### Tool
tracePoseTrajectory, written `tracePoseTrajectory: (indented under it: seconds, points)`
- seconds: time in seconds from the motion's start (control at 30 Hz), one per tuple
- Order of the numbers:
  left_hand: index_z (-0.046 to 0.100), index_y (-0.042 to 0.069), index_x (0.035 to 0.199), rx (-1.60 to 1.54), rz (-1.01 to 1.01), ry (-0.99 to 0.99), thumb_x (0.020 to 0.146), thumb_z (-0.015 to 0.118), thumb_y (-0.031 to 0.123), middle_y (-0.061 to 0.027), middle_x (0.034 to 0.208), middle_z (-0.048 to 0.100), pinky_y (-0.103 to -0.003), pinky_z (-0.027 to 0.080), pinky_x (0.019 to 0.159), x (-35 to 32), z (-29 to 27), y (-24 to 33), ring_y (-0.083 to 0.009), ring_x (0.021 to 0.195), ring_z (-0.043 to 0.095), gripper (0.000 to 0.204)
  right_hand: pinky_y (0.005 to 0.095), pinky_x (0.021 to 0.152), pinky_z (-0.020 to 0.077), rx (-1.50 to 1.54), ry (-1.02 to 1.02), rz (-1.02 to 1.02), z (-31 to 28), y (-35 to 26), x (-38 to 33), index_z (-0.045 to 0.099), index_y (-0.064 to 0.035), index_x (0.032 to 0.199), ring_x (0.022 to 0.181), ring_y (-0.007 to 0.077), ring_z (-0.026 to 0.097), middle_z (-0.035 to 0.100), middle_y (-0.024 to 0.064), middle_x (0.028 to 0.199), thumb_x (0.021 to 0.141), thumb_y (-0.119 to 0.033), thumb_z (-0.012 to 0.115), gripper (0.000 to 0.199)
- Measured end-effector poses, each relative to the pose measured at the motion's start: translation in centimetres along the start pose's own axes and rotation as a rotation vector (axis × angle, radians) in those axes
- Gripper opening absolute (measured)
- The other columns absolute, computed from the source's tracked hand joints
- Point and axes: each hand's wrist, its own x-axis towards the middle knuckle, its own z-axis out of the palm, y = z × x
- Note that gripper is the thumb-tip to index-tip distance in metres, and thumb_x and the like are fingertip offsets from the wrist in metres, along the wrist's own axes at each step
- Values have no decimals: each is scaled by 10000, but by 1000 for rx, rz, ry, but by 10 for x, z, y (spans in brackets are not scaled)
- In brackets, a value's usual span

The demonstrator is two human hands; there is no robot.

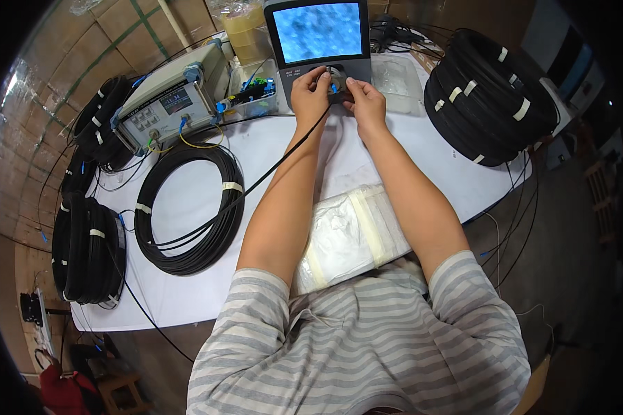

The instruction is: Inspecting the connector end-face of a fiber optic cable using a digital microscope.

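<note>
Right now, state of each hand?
Left hand: fingers pinched on the black cable end at the scope.
Right hand: fingers closed at the same port.

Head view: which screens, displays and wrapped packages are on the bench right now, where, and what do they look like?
Inspection monitor: far centre, grey casing, mottled blue picture, both hands at its base.
Bench instrument: far left, pale box, small dark display, blue corner bumpers.
Wrapped package: near edge between the forearms, whitish plastic, pale tape bands.
</note>
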Motion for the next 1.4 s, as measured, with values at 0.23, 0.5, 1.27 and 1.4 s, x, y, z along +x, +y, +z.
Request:
tracePoseTrajectory:
  seconds: [0.23, 0.5, 1.27, 1.4]
  points:
    - [767, 84, 1091, 1, 4, 10, 894, 742, 236, -86, 1076, 618, -283, 529, 793, -1, -2, 1, -169, 874, 641, 250, 235, 664, 503, 71, -24, 19, 2, -2, -5, 706, -53, 1063, 791, 75, 622, 697, -1, 925, 963, -284, 681, 253]
    - [765, 85, 1088, 24, -3, 9, 894, 738, 239, -93, 1092, 618, -289, 528, 804, -2, -1, 5, -178, 896, 645, 249, 221, 629, 494, -73, 21, -60, 2, 3, -1, 700, -49, 1017, 727, 62, 591, 674, -11, 863, 971, -313, 682, 268]
    - [768, 94, 1084, 60, -6, 14, 890, 740, 243, -86, 1065, 621, -281, 525, 782, -2, -2, 4, -166, 877, 634, 247, 243, 622, 510, -93, 22, 31, 7, -3, -3, 672, -41, 981, 698, 87, 600, 639, 4, 805, 999, -336, 630, 298]
    - [767, 89, 1084, 61, -2, 7, 888, 742, 237, -86, 1060, 619, -282, 529, 779, -3, -4, 7, -164, 868, 636, 246, 245, 622, 509, 55, -15, -10, 9, -1, -4, 679, -47, 1025, 719, 93, 612, 653, 9, 842, 1001, -348, 623, 307]
